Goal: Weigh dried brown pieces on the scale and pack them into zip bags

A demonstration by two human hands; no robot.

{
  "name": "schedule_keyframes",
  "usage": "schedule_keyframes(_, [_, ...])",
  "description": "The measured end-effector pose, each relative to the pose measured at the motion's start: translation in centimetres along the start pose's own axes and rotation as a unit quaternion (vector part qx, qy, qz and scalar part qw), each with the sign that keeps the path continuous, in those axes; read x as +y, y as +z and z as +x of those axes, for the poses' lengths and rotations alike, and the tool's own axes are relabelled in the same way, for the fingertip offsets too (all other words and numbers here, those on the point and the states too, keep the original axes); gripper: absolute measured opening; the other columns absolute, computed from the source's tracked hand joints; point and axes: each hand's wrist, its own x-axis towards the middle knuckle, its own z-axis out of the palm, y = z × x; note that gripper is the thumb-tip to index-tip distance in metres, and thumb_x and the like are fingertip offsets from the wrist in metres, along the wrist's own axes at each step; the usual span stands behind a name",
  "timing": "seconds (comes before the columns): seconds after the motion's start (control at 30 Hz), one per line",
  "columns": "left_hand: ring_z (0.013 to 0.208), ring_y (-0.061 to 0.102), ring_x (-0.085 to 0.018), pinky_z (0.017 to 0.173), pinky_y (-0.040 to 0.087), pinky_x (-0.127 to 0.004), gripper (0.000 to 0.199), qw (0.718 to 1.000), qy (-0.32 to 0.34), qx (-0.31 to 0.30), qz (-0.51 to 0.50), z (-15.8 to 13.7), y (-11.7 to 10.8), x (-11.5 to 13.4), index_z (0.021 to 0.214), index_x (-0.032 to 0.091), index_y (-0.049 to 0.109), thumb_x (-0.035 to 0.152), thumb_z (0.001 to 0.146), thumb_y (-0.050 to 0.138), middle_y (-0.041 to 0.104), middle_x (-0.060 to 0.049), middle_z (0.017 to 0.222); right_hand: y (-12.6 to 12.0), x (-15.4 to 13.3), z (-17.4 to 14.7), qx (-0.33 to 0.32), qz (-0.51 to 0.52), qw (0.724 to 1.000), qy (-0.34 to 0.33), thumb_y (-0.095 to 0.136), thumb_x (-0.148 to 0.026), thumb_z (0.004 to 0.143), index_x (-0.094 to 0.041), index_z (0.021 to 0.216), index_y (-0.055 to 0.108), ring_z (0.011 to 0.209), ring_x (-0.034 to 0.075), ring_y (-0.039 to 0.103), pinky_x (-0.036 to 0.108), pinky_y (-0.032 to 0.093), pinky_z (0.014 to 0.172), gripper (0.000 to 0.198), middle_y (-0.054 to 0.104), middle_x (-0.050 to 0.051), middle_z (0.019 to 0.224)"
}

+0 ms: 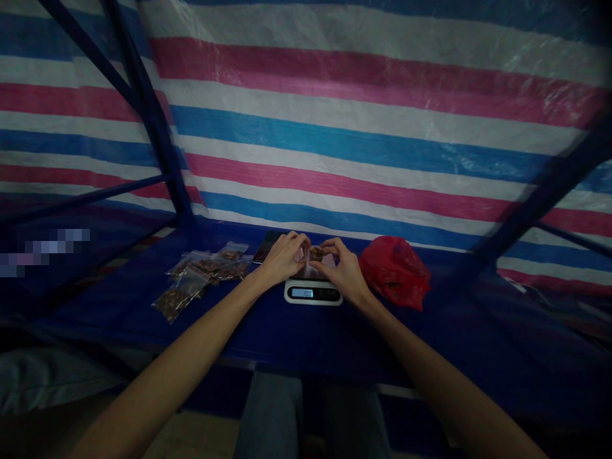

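A white digital kitchen scale (289, 292) rests on the blue tabletop, its small display lit. Above its weighing plate is a small clear plastic bag (316, 253) with brown, dried-looking pieces inside. My left hand (288, 257) pinches the bag from the left, fingers bent together. From the other side, my right hand (342, 266) grips it between thumb and fingers. Whether the bag's underside touches the plate is hidden. Left of my hands lies a pile of similar filled zip bags (208, 268). A red plastic bag (394, 271) sits just beyond my right hand.
A dark flat object, perhaps a phone (266, 246), lies behind my left wrist. Striped plastic sheeting (358, 134) hangs behind the blue table (287, 338). Blue metal posts (157, 140) stand at both sides. Someone's clothed leg (48, 376) shows at lower left.
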Motion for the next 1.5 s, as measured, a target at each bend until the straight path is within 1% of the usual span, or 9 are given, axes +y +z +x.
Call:
schedule_keyframes(0.3, [0.111,0.059,-0.028,0.095,0.046,-0.042,0.029,1.000,0.000,-0.007,0.023,-0.1,0.3,-0.8,0.108,0.020,0.062,0.020,0.081,0.069,0.066,-0.008,0.111,0.3,0.2,-0.1,-0.020,-0.096,0.994,-0.050,0.081,-0.031,0.081,-0.023,0.112,0.061,0.102,0.027,0.068,0.039,0.045,0.088,0.038,0.076,0.006,0.106])
schedule_keyframes(0.47, [0.107,0.059,-0.028,0.094,0.047,-0.042,0.032,1.000,-0.013,0.003,0.019,-0.2,0.4,-0.7,0.110,0.020,0.064,0.022,0.079,0.071,0.064,-0.009,0.109,0.1,-0.1,-0.1,-0.033,-0.143,0.987,-0.068,0.079,-0.032,0.084,-0.023,0.117,0.062,0.103,0.029,0.065,0.041,0.043,0.089,0.038,0.076,0.007,0.107])
schedule_keyframes(0.8, [0.105,0.059,-0.028,0.093,0.049,-0.041,0.034,1.000,-0.011,0.007,0.023,0.0,0.5,-0.8,0.108,0.020,0.066,0.025,0.076,0.076,0.064,-0.010,0.107,0.1,-0.2,-0.1,-0.043,-0.170,0.978,-0.110,0.078,-0.032,0.086,-0.021,0.120,0.066,0.097,0.028,0.061,0.042,0.045,0.089,0.037,0.074,0.008,0.104])
schedule_keyframes(0.93, [0.105,0.059,-0.029,0.092,0.048,-0.042,0.034,0.999,-0.003,-0.001,0.039,0.0,0.4,-0.6,0.106,0.019,0.065,0.026,0.075,0.077,0.063,-0.010,0.106,0.4,-0.3,-0.1,-0.040,-0.174,0.973,-0.144,0.073,-0.032,0.090,-0.021,0.122,0.068,0.098,0.028,0.058,0.043,0.048,0.088,0.034,0.068,0.009,0.102])
schedule_keyframes(1.03, [0.102,0.059,-0.029,0.090,0.048,-0.042,0.031,0.999,0.009,0.001,0.033,0.0,0.4,-0.4,0.104,0.019,0.064,0.026,0.076,0.074,0.062,-0.010,0.103,0.6,-0.6,-0.1,-0.043,-0.152,0.973,-0.167,0.065,-0.028,0.095,-0.022,0.131,0.064,0.102,0.028,0.057,0.044,0.050,0.091,0.037,0.061,0.010,0.107])
schedule_keyframes(1.2, [0.090,0.057,-0.026,0.081,0.047,-0.040,0.029,0.998,-0.008,0.038,-0.040,0.1,0.6,-0.3,0.098,0.016,0.063,0.020,0.070,0.072,0.061,-0.009,0.093,0.7,-1.3,-0.1,-0.050,-0.148,0.970,-0.188,0.047,-0.015,0.098,-0.020,0.144,0.053,0.108,0.027,0.053,0.046,0.051,0.095,0.046,0.052,0.014,0.114])
schedule_keyframes(1.3, [0.082,0.057,-0.022,0.076,0.046,-0.038,0.027,0.993,-0.031,0.056,-0.097,0.2,0.9,-0.5,0.095,0.014,0.063,0.018,0.070,0.070,0.062,-0.007,0.089,0.6,-1.8,0.3,-0.064,-0.170,0.960,-0.213,0.043,-0.007,0.092,-0.021,0.148,0.046,0.110,0.027,0.050,0.045,0.051,0.096,0.057,0.047,0.014,0.121])
schedule_keyframes(1.4, [0.077,0.058,-0.020,0.070,0.045,-0.035,0.025,0.983,-0.062,0.066,-0.162,0.2,1.1,-0.6,0.093,0.013,0.062,0.019,0.070,0.069,0.064,-0.006,0.086,0.2,-2.5,1.4,-0.099,-0.200,0.945,-0.239,0.042,0.000,0.085,-0.023,0.143,0.048,0.111,0.027,0.049,0.044,0.051,0.094,0.063,0.047,0.014,0.124])
schedule_keyframes(1.5, [0.078,0.060,-0.019,0.072,0.046,-0.033,0.027,0.970,-0.061,0.075,-0.225,0.5,1.1,-0.7,0.096,0.013,0.064,0.018,0.070,0.069,0.068,-0.005,0.087,-0.5,-3.3,3.0,-0.127,-0.213,0.931,-0.267,0.040,0.004,0.082,-0.023,0.136,0.054,0.112,0.026,0.050,0.042,0.050,0.094,0.063,0.048,0.013,0.123])
